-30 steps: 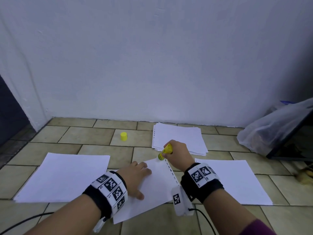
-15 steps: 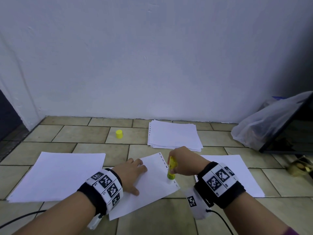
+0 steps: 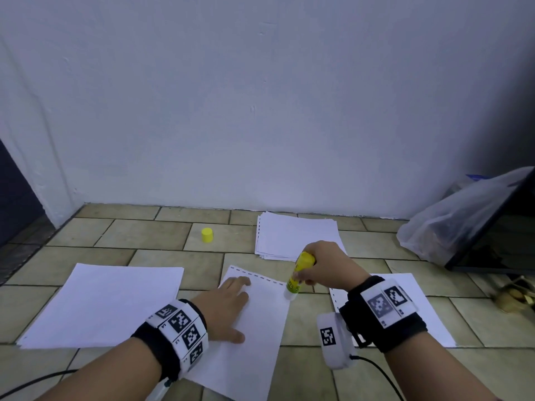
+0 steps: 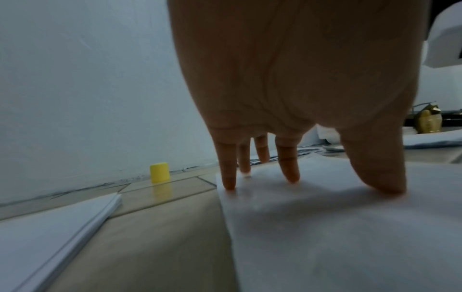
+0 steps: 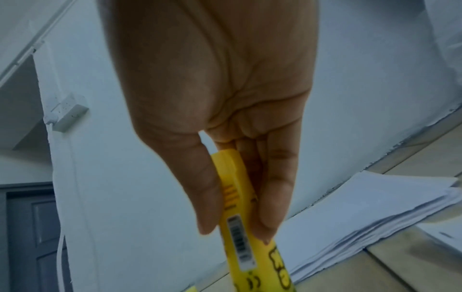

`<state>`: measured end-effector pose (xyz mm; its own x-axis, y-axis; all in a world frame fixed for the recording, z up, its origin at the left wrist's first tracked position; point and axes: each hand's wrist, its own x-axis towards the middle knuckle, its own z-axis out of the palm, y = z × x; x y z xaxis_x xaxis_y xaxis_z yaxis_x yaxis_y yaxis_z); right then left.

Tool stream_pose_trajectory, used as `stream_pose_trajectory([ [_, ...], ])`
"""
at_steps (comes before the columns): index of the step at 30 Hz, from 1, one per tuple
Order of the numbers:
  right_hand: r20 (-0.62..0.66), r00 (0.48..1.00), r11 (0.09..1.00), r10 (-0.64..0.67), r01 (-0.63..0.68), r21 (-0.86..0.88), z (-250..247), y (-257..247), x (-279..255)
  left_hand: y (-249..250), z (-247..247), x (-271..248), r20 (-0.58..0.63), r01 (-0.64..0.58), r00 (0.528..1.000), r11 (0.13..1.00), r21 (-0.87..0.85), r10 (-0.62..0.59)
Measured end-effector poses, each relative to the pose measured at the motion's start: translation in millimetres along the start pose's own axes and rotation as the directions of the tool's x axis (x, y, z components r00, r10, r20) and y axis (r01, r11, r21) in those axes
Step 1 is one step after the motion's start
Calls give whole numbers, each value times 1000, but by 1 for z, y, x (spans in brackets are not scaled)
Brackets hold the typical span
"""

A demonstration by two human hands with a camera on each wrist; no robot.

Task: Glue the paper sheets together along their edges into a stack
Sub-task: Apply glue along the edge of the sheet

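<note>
1. tiled floor under me, pale wall ahead.
2. my left hand lies flat with fingers straight and spread, pressing the sheet down; its dashed top edge runs just past my fingertips, slanting down toward my right.
3. my right hand has thumb and fingers clamped round the glue stick, tip down, touching the sheet's far right corner.
4. i judge the next stroke runs along an edge from that corner; the right hand is the nearer one.
5. beyond my right knuckles lies the paper pile; a loose sheet sits under my right wrist, another stack left of my left hand.
6. the yellow cap stands well beyond my left fingertips, clear of the stroke.
</note>
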<state>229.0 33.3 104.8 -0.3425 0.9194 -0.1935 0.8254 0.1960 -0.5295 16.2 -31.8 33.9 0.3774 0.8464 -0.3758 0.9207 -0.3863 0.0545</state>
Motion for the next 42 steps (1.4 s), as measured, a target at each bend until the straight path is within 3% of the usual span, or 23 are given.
stream_pose_trajectory([
  [7,-108,994,996,3,7,94,19,-2,19,-1,0,4,-19,99,995,995,-16,-99],
  [15,-163,985,993,-52,68,99,53,-19,44,-5,6,7,-58,111,991,989,-96,-117],
  [22,-45,994,990,-101,96,-102,44,-23,44,-8,6,10,-48,120,991,988,-97,-125],
  [29,141,979,928,-145,184,-322,27,-18,7,-9,6,14,-18,121,992,989,-88,-123],
  [39,329,941,863,-72,224,-453,14,-6,-30,-9,4,13,-24,107,994,991,-78,-109],
  [42,358,933,921,-35,170,-352,5,-2,-29,-8,2,10,-7,140,990,989,-54,-140],
])
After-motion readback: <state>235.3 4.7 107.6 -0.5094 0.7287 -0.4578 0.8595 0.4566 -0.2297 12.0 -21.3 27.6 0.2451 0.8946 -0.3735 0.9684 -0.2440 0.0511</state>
